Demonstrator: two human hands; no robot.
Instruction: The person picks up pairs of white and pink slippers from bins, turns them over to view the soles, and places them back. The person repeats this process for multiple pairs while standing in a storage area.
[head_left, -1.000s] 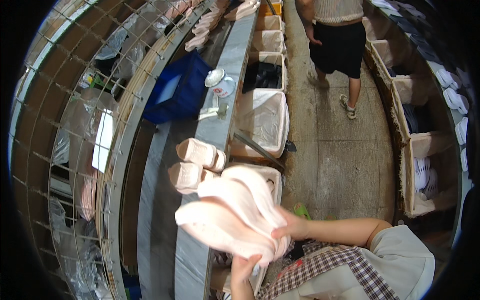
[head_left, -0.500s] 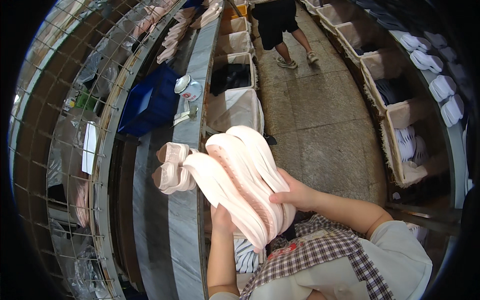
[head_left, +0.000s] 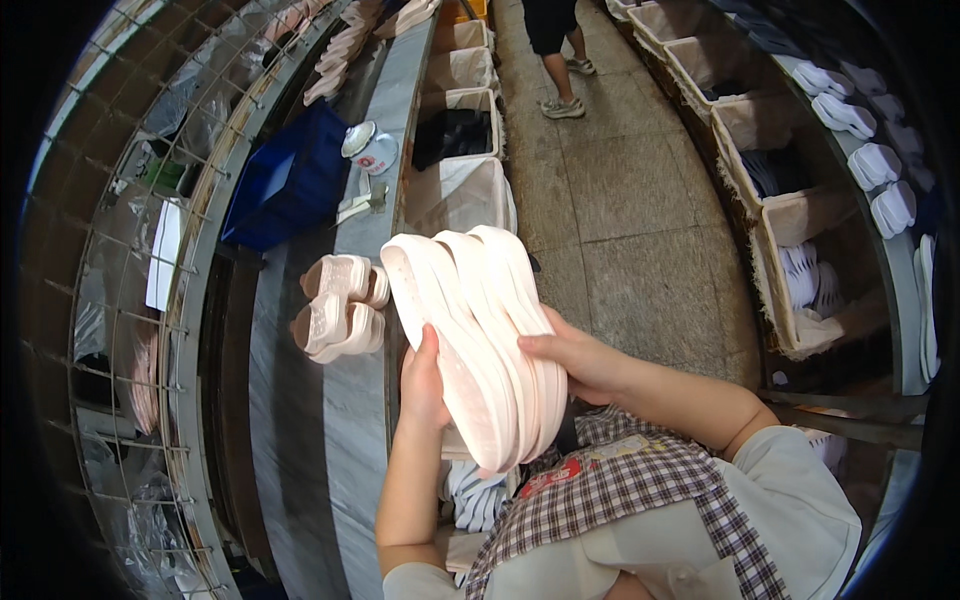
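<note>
Between my two hands is a stack of several pale pink shoe soles, stood on edge and pressed side by side. My left hand grips its left side, the thumb lying along the outermost sole. On the right side my right hand closes round the stack, thumb over the edge and the other fingers hidden behind. More pale pink soles rest in a small pile on the grey marble-look bench, left of the held stack.
Along the bench stand a blue crate, a white and blue tin and a metal tool. Cloth-lined bins line the aisle on both sides. White soles sit on a right-hand shelf. Another person is up the aisle.
The held soles have turned more upright and been squeezed closer together. My left hand has shifted up and left along the stack. The other person has stepped farther up the aisle.
</note>
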